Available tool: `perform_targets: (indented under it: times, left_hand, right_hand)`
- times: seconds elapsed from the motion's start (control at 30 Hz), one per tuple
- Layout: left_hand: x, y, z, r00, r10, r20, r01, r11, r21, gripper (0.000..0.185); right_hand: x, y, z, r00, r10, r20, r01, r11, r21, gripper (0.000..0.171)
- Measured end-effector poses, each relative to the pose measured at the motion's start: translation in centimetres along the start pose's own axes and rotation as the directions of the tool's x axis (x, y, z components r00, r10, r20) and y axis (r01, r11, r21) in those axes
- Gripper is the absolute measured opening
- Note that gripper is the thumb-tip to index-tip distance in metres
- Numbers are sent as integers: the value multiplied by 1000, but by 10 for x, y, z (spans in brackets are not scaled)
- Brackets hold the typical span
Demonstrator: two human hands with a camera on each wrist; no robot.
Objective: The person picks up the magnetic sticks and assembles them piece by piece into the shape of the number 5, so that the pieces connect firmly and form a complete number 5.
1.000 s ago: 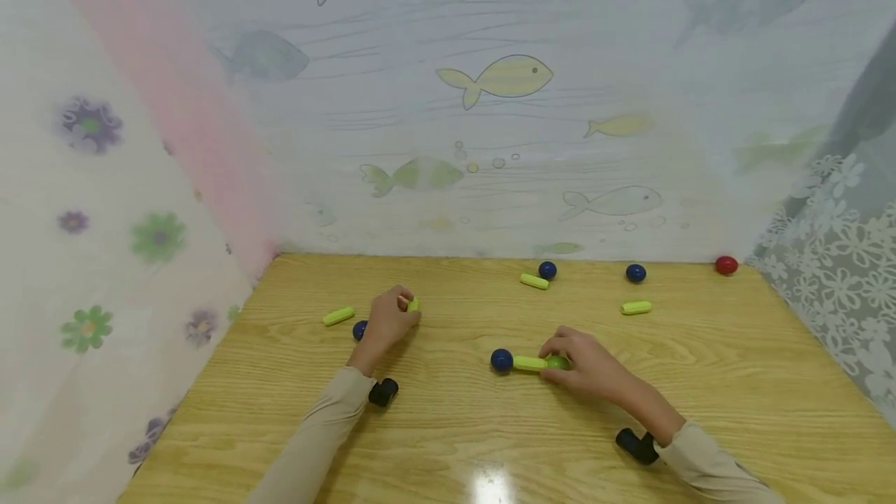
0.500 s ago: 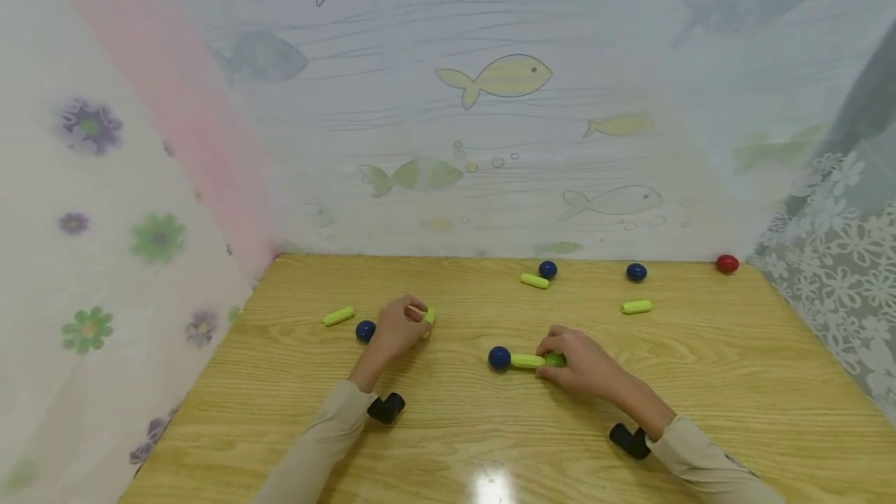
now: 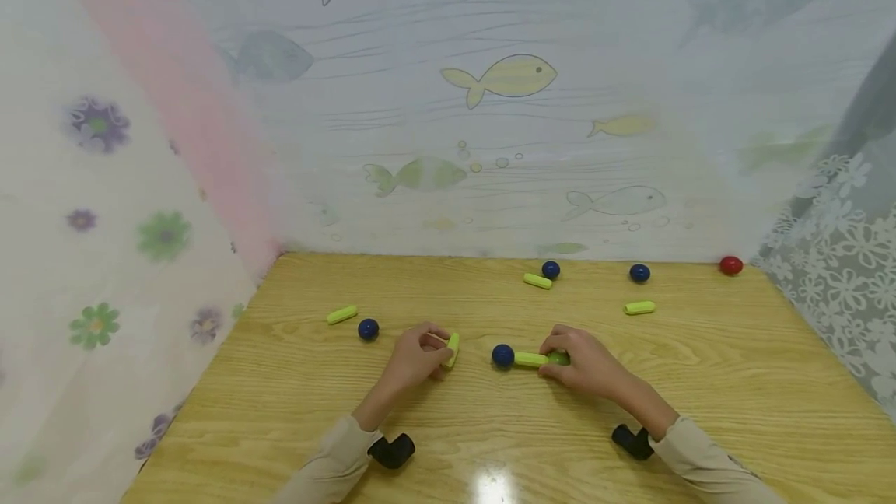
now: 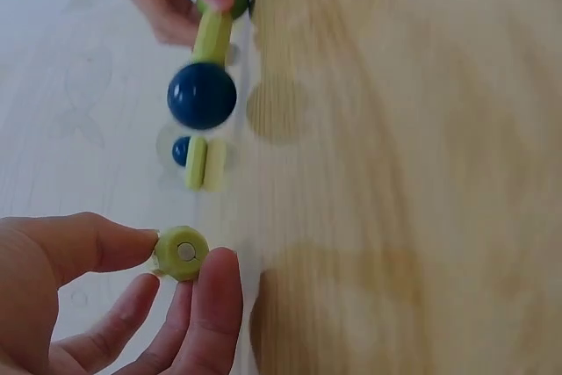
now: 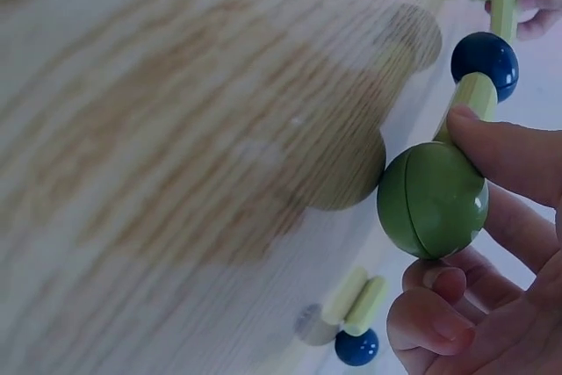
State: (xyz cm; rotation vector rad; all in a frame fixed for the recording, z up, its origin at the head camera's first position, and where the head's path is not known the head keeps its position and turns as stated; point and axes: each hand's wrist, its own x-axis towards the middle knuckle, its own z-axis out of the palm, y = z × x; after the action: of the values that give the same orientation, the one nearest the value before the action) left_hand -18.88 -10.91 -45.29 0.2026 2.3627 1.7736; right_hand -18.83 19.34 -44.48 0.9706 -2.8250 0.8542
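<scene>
My left hand pinches a short yellow-green stick between thumb and fingers. In the left wrist view a round metal disc shows in the end of that stick. To its right, my right hand holds a joined piece by its green ball and the adjoining stick. That piece runs from the green ball through a yellow-green stick to a dark blue ball at the left end. A gap separates the blue ball from the left hand's stick.
Left of the left hand lie another yellow-green stick and a blue ball. At the back are a blue ball beside a stick, another blue ball, a stick and a red ball. Fish-patterned sheeting borders the wooden table.
My left hand has carried its stick rightward and nearer, toward the joined piece, uncovering the blue ball at left. My right hand and its piece have stayed nearly in place.
</scene>
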Motion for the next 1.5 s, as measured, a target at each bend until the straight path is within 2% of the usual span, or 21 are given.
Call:
perform_targets:
  times: [0.17,0.2,0.33,0.5,0.73,0.97,1.33,1.5]
  left_hand:
    - [-12,2,12,999,-25,30,27,996,-82,23]
    - [-12,-2,15,999,-34,33,37,995,-94,23]
    - [-19,-2,24,997,-66,47,72,985,-154,23]
    - [-27,0,32,993,-102,60,112,974,-195,24]
    - [-34,2,39,986,-110,125,139,959,-249,24]
    - [-39,6,49,976,-154,157,196,932,-305,25]
    - [-35,4,64,980,-119,158,168,922,-348,23]
    - [-35,7,69,982,-129,135,170,919,-355,22]
  right_hand:
    - [0,1,1,1000,-3,-3,3,1000,-2,13]
    - [0,1,1,1000,-3,-2,3,1000,-3,13]
    - [0,2,1,1000,3,5,-3,1000,-2,13]
    - [1,2,-1,1000,9,10,-9,1000,-1,14]
    - [2,2,-2,1000,20,24,-20,1000,1,14]
    - [3,2,-2,999,28,37,-28,1000,-10,15]
    - [3,2,-2,999,21,36,-20,1000,-19,15]
    - [3,2,-2,999,21,41,-20,1000,-16,15]
